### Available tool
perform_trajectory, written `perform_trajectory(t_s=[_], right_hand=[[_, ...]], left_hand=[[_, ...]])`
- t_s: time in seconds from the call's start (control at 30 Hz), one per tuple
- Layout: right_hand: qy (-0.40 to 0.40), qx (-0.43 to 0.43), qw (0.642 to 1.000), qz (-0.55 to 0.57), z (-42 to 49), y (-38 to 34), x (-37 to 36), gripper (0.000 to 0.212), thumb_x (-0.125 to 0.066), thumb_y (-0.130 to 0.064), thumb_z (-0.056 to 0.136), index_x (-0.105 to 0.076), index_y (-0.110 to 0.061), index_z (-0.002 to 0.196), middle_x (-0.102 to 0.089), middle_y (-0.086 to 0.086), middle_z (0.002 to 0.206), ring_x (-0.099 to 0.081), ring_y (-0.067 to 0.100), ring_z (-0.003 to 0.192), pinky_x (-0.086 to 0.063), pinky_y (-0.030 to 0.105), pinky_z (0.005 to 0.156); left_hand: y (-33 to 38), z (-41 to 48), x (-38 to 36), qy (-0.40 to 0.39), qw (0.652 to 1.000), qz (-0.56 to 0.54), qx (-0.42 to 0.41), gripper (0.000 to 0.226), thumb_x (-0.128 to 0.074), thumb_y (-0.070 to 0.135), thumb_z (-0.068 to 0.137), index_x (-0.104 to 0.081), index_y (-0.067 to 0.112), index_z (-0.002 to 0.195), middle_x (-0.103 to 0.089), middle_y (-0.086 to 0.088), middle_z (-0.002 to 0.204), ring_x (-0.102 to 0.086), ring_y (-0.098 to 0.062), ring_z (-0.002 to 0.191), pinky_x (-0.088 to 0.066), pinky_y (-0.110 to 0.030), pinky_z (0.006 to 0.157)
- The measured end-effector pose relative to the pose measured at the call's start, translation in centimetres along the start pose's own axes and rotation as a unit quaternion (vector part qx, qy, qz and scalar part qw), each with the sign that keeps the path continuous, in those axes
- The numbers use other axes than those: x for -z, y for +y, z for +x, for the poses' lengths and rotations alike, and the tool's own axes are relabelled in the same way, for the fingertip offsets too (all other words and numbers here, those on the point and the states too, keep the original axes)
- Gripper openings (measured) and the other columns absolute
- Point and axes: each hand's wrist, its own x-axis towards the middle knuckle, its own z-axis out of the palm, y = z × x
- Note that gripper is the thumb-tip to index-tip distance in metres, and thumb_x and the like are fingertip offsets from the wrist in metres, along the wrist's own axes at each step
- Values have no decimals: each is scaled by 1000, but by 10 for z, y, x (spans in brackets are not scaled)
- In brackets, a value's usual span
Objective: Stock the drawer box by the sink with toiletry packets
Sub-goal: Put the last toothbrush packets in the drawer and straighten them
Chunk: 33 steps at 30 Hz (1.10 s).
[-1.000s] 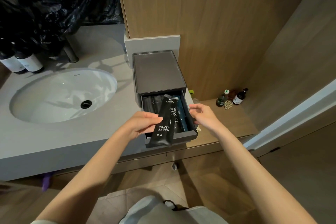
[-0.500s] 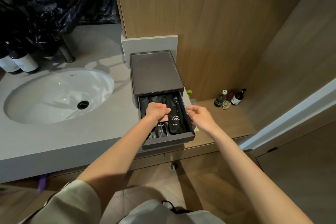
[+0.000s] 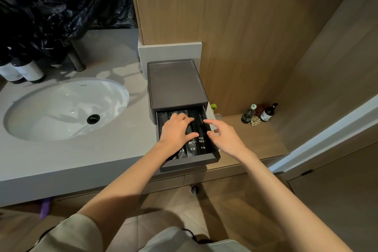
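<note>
Head view: left hand (image 3: 178, 131) flat on toothbrush packets (image 3: 201, 139) in drawer (image 3: 190, 162); right hand (image 3: 223, 135) spread, empty

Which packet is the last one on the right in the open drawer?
Start at the white oval sink; the dark grey drawer box stands right beside it, its drawer pulled open. Among the black packets, it is the toothbrush packet against the drawer's right wall, unlike its neighbours not covered by the left hand.

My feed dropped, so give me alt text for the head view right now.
Left hand lies flat on black toothbrush packets in the open drawer of a dark drawer box beside a white sink. Right hand hovers open at the drawer's right edge.
</note>
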Motion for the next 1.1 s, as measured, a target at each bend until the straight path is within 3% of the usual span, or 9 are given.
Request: perform_trajectory(t_s=[0.07, 0.13, 0.23, 0.4, 0.7, 0.83, 0.93, 1.03, 1.1], right_hand=[[-14, 33, 997, -75, 4, -1, -4, 47, -51, -17, 96, -45, -23, 142, -37, 3, 152, -35, 21, 139, -28, 30, 112], [-42, 43, 989, -134, 7, -1, -8, 51, -49, -23, 97, -37, -26, 147, -23, -2, 159, -24, 25, 144, -29, 42, 114], [-72, 64, 967, -236, 9, -2, -15, 56, -45, -30, 99, -26, -25, 151, -14, -6, 161, -13, 29, 147, -26, 48, 114], [-111, 53, 936, -330, 16, -2, -25, 59, -40, -39, 99, -19, -29, 153, -13, -10, 161, -3, 31, 149, -11, 53, 118], [-113, 64, 904, -407, 17, -5, -30, 57, -37, -35, 100, -16, -28, 153, -13, -8, 162, -3, 35, 148, -9, 58, 118], [-150, 35, 928, -340, 18, -5, -20, 56, -38, -36, 100, -18, -33, 152, -13, -10, 161, 2, 32, 149, -4, 58, 118], [-112, 63, 946, -297, 10, -4, -8, 52, -42, -39, 99, -28, -35, 149, -20, -9, 160, -4, 31, 148, -7, 55, 118], [-88, 106, 958, -253, -8, -6, 5, 49, -46, -43, 97, -38, -35, 145, -35, -8, 154, -21, 26, 144, -20, 46, 116], [-93, 135, 957, -239, -21, -8, 11, 49, -53, -46, 93, -46, -34, 140, -49, -8, 144, -36, 19, 135, -31, 39, 110]], left_hand=[[-11, -6, -3, -51, 995, 72, -47, 74, -48, 63, 85, -30, 27, 147, -33, 3, 152, -27, -23, 139, -31, -42, 106], [-19, -11, -7, -89, 988, 110, -56, 79, -39, 68, 85, -18, 29, 150, -18, 5, 159, -10, -24, 147, -17, -49, 115], [-24, -13, -8, -112, 981, 149, -56, 82, -32, 73, 84, -10, 31, 151, -11, 7, 160, 0, -24, 148, -6, -57, 117], [-27, -14, -5, -129, 977, 164, -52, 83, -30, 74, 84, -7, 31, 151, -7, 8, 160, 2, -23, 148, -3, -58, 116], [-33, -18, -6, -126, 980, 144, -50, 81, -30, 69, 87, -8, 25, 152, -5, 7, 160, -1, -20, 148, -2, -48, 120], [-32, -28, 2, -116, 989, 70, -54, 70, -36, 59, 93, -16, 24, 151, -15, 4, 159, -6, -18, 148, -7, -44, 120], [-34, -46, 10, -56, 997, -25, -41, 60, -41, 52, 94, -32, 24, 146, -34, 4, 153, -24, -17, 144, -17, -39, 119], [-32, -69, 19, 5, 997, -62, -36, 53, -44, 55, 91, -49, 26, 135, -59, 5, 131, -48, -16, 124, -38, -33, 105], [-33, -83, 23, -2, 998, -49, -38, 56, -45, 61, 85, -54, 29, 129, -65, 8, 116, -53, -15, 109, -41, -30, 91]])
